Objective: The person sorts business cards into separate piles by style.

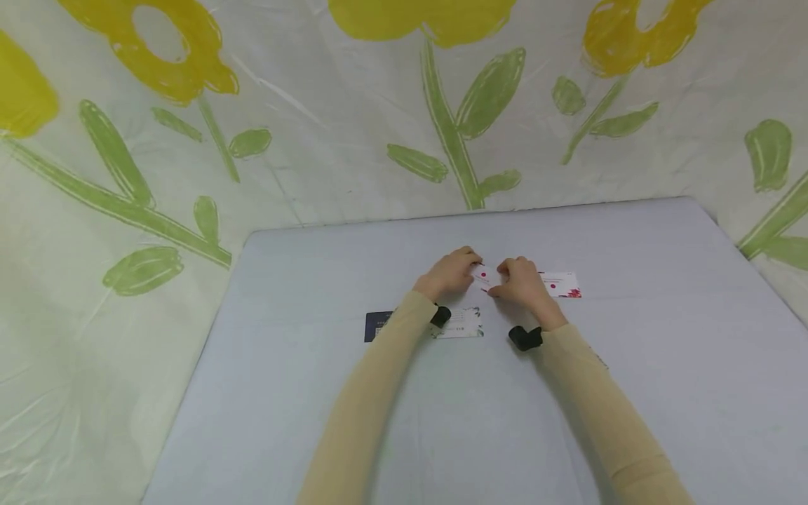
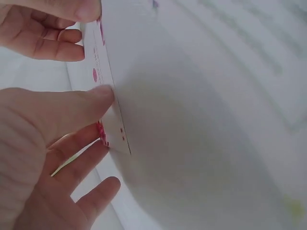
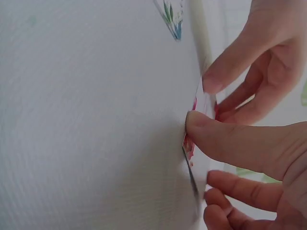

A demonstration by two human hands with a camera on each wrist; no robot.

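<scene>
A small white card with a red dot and red flower print is held between both hands near the far middle of the table. My left hand pinches its left end; in the left wrist view the thumb lies on the near face of the card and fingers are behind it. My right hand pinches the other end, its thumb on the card's edge in the right wrist view. Just right of that hand lies another white card with a red dot and red flowers, partly covered by the hand.
Nearer me lie a dark navy card and a white card with leaf print, both partly hidden by my left arm. The pale table meets a white curtain painted with yellow flowers at its far edge.
</scene>
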